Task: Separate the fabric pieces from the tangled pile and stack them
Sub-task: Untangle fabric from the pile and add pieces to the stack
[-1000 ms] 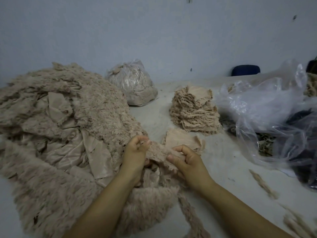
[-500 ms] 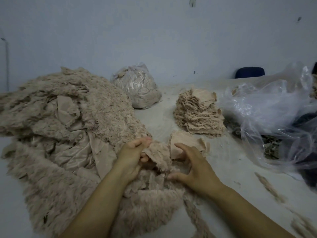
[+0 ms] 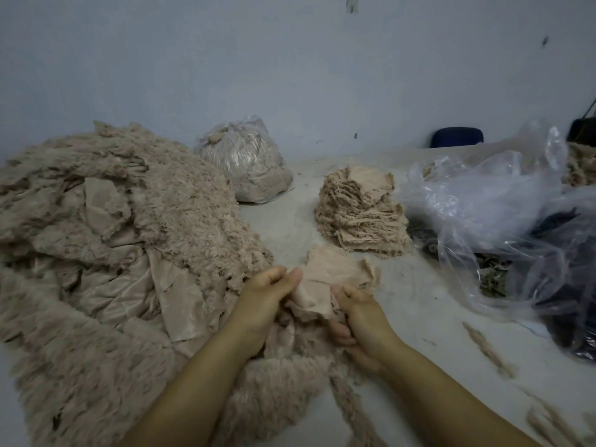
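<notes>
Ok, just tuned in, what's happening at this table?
A person is sorting furry fabric. Both hands, left hand and right hand, pinch one small fabric piece at the near edge of the big tangled pile. A neat stack of finished pieces sits further back on the table, so this piece is not yet on it. A tied bag and loose plastic bags lie around.
</notes>
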Tool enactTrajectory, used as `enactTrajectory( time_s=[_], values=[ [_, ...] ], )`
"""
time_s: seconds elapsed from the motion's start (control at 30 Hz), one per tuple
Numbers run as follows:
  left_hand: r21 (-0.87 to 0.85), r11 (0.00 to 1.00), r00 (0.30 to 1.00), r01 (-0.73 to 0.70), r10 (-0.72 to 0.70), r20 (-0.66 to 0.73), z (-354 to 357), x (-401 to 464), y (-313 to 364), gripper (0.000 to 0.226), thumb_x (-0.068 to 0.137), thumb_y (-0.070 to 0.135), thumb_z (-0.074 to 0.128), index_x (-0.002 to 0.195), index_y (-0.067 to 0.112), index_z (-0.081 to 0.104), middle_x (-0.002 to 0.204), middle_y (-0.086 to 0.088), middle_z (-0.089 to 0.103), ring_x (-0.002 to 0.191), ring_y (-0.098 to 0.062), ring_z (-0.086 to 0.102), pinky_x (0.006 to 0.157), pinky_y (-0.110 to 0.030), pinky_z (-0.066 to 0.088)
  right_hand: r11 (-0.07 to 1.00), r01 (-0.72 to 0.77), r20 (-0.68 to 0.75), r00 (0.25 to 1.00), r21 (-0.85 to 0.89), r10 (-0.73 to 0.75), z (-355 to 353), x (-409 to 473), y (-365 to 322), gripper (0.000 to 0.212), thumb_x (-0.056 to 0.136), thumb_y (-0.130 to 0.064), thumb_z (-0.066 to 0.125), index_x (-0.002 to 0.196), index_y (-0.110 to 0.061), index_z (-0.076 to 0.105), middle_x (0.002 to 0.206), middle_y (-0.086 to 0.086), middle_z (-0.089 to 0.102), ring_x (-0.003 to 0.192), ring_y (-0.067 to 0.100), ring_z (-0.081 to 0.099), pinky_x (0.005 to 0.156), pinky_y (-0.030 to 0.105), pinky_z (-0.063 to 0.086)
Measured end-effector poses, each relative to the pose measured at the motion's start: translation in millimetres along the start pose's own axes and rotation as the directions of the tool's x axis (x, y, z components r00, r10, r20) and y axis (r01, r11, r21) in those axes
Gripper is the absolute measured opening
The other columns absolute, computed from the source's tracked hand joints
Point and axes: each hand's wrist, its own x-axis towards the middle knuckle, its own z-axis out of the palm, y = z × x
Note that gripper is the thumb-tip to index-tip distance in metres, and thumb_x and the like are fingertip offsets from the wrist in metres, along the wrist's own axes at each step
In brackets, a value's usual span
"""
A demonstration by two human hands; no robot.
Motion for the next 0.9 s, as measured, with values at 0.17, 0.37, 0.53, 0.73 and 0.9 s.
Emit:
enactTrajectory(
  time_s=[0.17,0.37,0.53,0.73,0.9],
  values=[
    [-0.007,1.000,0.990,-0.008,0.007,-0.144,-2.6,5.1,-2.3,0.017,0.095,0.016,0.053,0.079,0.009,0.053,0.071,-0.007,0.061,0.063,-0.018,0.058,0.058,-0.029,0.045,0.991,0.090,0.033,0.996,-0.097,-0.087,-2.0,-0.9,-2.9,0.027,0.101,-0.020,0.043,0.076,-0.011,0.045,0.041,-0.004,0.032,0.030,0.006,0.019,0.032,0.014,0.015],
    [-0.055,0.994,0.933,-0.092,0.067,-0.354,-18.5,8.1,6.3,0.021,0.097,0.005,0.044,0.086,0.014,0.058,0.064,-0.001,0.066,0.054,-0.015,0.061,0.046,-0.023,0.047,0.843,0.291,0.017,0.948,-0.451,-0.318,-19.7,4.5,-7.3,0.027,0.096,-0.026,0.052,0.085,-0.004,0.059,0.045,-0.012,0.040,0.038,0.003,0.033,0.041,0.017,0.029],
    [0.023,0.998,0.988,-0.054,0.057,-0.141,-6.5,-2.9,10.9,0.023,0.096,0.002,0.043,0.101,0.013,0.062,0.070,0.004,0.072,0.057,-0.010,0.066,0.045,-0.018,0.047,0.774,0.271,0.127,0.962,-0.573,-0.242,-16.7,1.1,-0.7,0.050,0.073,-0.066,0.049,0.104,-0.030,0.064,0.099,-0.012,0.065,0.091,0.004,0.063,0.081,0.018,0.050],
    [0.148,0.983,0.994,0.106,-0.103,-0.027,-6.4,-6.9,13.2,0.017,0.096,0.012,0.049,0.087,0.014,0.063,0.065,0.002,0.066,0.052,-0.009,0.059,0.044,-0.019,0.041,0.822,0.300,0.026,0.944,-0.484,-0.329,-11.2,3.8,5.3,0.032,0.091,-0.023,0.064,0.061,-0.025,0.054,0.051,-0.009,0.049,0.049,0.008,0.044,0.050,0.020,0.037],
    [-0.054,0.970,0.968,0.237,-0.241,-0.069,-6.0,-2.1,7.8,0.022,0.095,0.027,0.054,0.105,0.008,0.061,0.070,-0.003,0.064,0.047,-0.011,0.057,0.036,-0.017,0.038,0.972,0.142,-0.082,0.984,-0.186,-0.160,-6.9,1.5,1.3,0.031,0.099,-0.021,0.050,0.072,-0.012,0.062,0.060,0.002,0.055,0.051,0.011,0.052,0.050,0.022,0.046]
  ],
)
